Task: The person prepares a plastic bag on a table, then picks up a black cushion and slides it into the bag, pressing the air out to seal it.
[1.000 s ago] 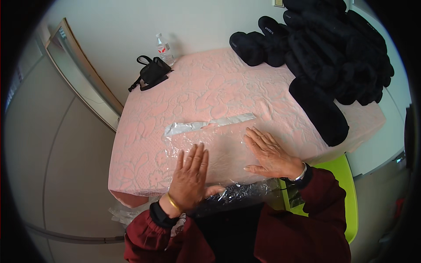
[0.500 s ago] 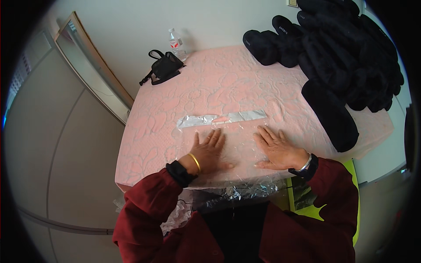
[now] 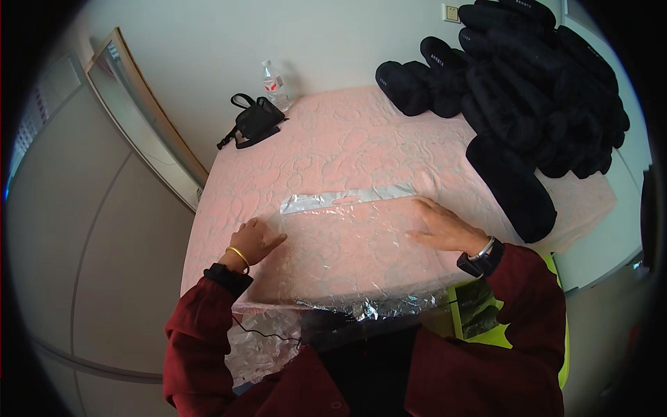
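Note:
A clear plastic bag (image 3: 340, 254) lies flat on the pink patterned cloth, with a silvery-white strip (image 3: 316, 202) along its far edge. Its near end hangs crinkled over the table's front edge. By the bag's left edge, my left hand (image 3: 256, 240) rests open, thumb stretched toward the bag and fingers slightly bent. My right hand (image 3: 447, 228) lies open at the bag's right side, fingers extended near the end of the strip. Neither hand holds anything. On the right, a long black plush piece with rounded ends (image 3: 513, 187) lies apart from a heap of similar pieces (image 3: 528, 90).
The pink cloth (image 3: 333, 146) covers the table. At its far left are a black strapped pouch (image 3: 258, 121) and a clear bottle (image 3: 274, 85). A framed mirror (image 3: 142, 115) leans at the left. Crumpled clear plastic (image 3: 260, 344) and a yellow-green container (image 3: 458, 320) sit below the front edge.
My left hand has moved left off the middle of the bag to its edge. My right hand has shifted slightly right, its fingers closer together. The view has tilted a little.

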The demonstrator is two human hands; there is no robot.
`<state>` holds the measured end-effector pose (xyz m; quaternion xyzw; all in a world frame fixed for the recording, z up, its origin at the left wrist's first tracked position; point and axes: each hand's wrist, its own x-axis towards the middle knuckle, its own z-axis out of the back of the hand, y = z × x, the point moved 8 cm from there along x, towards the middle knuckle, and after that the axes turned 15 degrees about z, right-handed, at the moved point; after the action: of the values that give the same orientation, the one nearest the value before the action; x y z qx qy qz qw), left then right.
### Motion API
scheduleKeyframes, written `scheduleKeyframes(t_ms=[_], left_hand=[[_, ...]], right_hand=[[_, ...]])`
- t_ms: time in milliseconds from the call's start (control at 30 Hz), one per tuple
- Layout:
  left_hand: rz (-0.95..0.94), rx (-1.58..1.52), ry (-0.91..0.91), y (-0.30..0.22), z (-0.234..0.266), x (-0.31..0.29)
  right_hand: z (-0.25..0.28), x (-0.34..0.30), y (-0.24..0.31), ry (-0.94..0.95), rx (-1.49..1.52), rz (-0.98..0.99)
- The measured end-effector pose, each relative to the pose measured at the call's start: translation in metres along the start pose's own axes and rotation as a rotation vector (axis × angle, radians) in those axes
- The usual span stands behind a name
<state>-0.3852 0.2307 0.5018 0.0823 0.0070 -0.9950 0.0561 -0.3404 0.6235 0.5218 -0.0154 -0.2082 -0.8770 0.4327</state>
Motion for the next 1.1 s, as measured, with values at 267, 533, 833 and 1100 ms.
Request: scheduleKeyframes(t_ms=[267,533,833,1100], left_hand=[[-0.007,-0.497,-0.131,-0.017,0.003,0.004],[0.077,-0.932,0.251,-0.003,-0.017,0.003],[-0.043,-1.186,0.480,-0.029,0.001,-0.035],[-0.173,-1.615,-0.349,0.050,0.193,-0.077]], right_hand=[[-0.001,0.000,-0.054,-0.328,0.340,-0.360],[-0.012,-0.019,-0.066,-0.435,0.929,-0.667],[-0.007,-0.027,-0.062,-0.474,1.135,-0.698],[0.009,-0.020,-0.007,-0.313,1.259,-0.500]])
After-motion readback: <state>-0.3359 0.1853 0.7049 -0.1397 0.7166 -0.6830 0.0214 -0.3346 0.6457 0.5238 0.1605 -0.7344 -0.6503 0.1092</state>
